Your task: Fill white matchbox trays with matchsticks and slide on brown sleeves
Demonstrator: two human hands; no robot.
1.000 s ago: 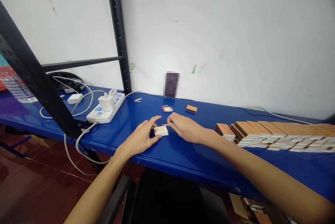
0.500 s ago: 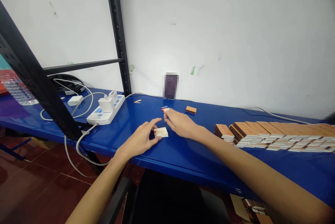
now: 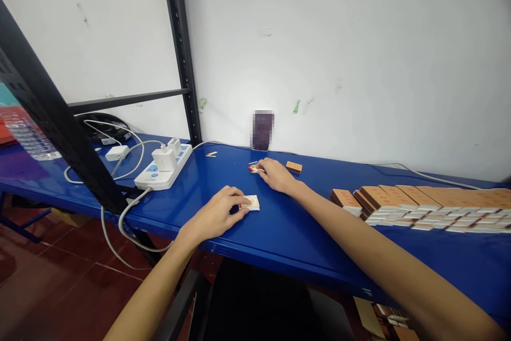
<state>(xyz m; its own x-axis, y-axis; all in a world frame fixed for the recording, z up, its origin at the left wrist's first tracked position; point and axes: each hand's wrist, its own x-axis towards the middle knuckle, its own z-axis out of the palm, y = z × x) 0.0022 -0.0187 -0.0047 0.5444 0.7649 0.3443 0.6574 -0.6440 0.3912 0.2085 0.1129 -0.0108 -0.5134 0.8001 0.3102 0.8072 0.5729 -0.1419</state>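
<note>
My left hand [image 3: 221, 210] is closed around the left end of a small white matchbox tray [image 3: 254, 204], thumb on its near side and fingers bent over the top. Matches lie in this tray, partly hidden by the fingers. Beyond it, my right hand [image 3: 275, 174] rests on the table with its fingertips closed on matches in a small loose pile [image 3: 252, 168]; how many it grips is hidden. Right of the pile, behind that hand, lies a brown matchbox sleeve or closed matchbox [image 3: 294, 167].
Stacked matchboxes [image 3: 423, 202] line the right of the blue table [image 3: 279, 240]. A few matches [image 3: 211, 154] lie at the back left. A white power strip [image 3: 165, 171] with cables and a black shelf post [image 3: 181, 48] stand left. A blurred phone-like object [image 3: 262, 130] leans on the wall.
My left fingers have come down over the tray, where they were spread beside it. My right hand's fingertips have settled at the right side of the match pile.
</note>
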